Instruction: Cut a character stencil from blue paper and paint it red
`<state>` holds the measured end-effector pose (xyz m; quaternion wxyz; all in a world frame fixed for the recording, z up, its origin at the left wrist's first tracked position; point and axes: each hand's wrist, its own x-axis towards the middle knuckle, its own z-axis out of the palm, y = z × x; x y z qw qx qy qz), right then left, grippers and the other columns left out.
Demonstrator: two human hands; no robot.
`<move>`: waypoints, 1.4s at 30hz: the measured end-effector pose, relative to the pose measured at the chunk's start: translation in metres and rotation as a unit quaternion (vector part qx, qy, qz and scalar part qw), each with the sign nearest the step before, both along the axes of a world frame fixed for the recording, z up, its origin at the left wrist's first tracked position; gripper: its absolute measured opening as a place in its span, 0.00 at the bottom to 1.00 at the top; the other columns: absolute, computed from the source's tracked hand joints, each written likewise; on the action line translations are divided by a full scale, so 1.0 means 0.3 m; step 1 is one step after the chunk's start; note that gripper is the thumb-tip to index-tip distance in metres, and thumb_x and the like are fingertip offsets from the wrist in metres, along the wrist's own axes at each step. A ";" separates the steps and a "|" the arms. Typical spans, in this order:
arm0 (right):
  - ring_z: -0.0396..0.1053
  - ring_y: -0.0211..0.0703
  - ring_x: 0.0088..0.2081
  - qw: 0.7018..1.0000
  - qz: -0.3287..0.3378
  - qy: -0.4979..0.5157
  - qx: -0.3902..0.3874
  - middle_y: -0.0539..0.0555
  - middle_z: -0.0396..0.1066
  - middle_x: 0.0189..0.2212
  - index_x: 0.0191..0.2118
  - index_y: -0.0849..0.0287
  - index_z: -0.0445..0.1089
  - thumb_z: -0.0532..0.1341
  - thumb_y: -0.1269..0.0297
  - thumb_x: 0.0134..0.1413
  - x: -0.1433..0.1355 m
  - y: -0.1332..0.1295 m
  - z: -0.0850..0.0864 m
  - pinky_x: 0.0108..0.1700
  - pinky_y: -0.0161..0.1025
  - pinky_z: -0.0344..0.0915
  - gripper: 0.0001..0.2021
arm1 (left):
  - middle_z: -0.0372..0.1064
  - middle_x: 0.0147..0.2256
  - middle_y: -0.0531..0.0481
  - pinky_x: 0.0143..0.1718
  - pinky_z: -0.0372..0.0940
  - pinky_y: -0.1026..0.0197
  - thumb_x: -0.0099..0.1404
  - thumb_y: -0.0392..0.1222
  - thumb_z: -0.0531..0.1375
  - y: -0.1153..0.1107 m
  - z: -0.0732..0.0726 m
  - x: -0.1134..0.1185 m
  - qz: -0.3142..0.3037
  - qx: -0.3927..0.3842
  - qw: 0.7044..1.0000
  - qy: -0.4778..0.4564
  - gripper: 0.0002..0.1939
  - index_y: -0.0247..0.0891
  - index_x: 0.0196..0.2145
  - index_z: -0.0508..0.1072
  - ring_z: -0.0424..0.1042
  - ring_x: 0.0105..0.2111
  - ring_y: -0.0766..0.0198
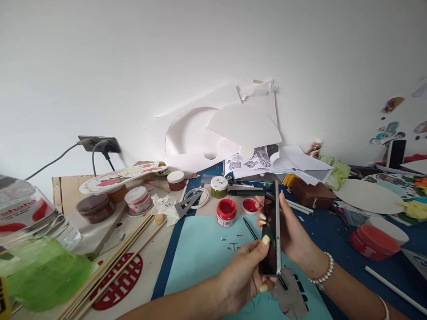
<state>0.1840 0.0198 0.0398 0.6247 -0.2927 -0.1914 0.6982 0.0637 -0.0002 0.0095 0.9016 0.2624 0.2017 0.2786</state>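
A smartphone [268, 262] with a dark screen is held upright over the table between my two hands. My left hand [238, 274] grips its lower end, with the thumb lying across the screen and fingertips showing below. My right hand [295, 233], with a beaded bracelet at the wrist, wraps the phone from behind and the right side. Beneath them lies a light-blue sheet [196, 249] with small cut-outs. A black pen [249, 228] rests on the sheet, partly hidden by the phone. A greyish cut-out piece [291, 295] lies below my right hand.
An open jar of red paint [226, 212] stands at the sheet's far edge, its lid [249, 206] beside it. Left are wooden sticks [116, 262], a clear plastic bottle [30, 213] and paint jars [138, 200]. A brown case [313, 194] and red tub [373, 242] stand right.
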 end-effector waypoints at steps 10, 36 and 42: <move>0.70 0.45 0.35 0.995 0.062 -0.076 0.036 0.54 0.74 0.35 0.36 0.59 0.73 0.54 0.59 0.49 0.018 -0.013 -0.018 0.40 0.40 0.65 0.14 | 0.59 0.17 0.57 0.11 0.49 0.74 0.51 0.53 0.64 0.006 0.007 0.002 0.047 0.010 0.999 0.022 0.20 0.34 0.26 0.61 0.58 0.14 0.76; 0.67 0.50 0.45 0.989 0.121 -0.080 0.007 0.57 0.73 0.37 0.47 0.56 0.67 0.43 0.37 0.48 0.017 -0.021 -0.044 0.46 0.44 0.62 0.33 | 0.64 0.46 0.41 0.28 0.67 0.53 0.60 0.53 0.56 0.004 0.045 -0.025 0.019 0.103 0.990 0.097 0.27 0.41 0.53 0.56 0.70 0.38 0.50; 0.60 0.48 0.52 0.987 0.148 -0.046 0.030 0.59 0.66 0.48 0.49 0.62 0.65 0.41 0.37 0.48 0.019 -0.007 -0.036 0.53 0.43 0.54 0.37 | 0.65 0.45 0.42 0.37 0.65 0.52 0.52 0.39 0.66 0.019 0.058 -0.038 -0.034 0.145 0.987 0.062 0.36 0.40 0.54 0.53 0.69 0.41 0.52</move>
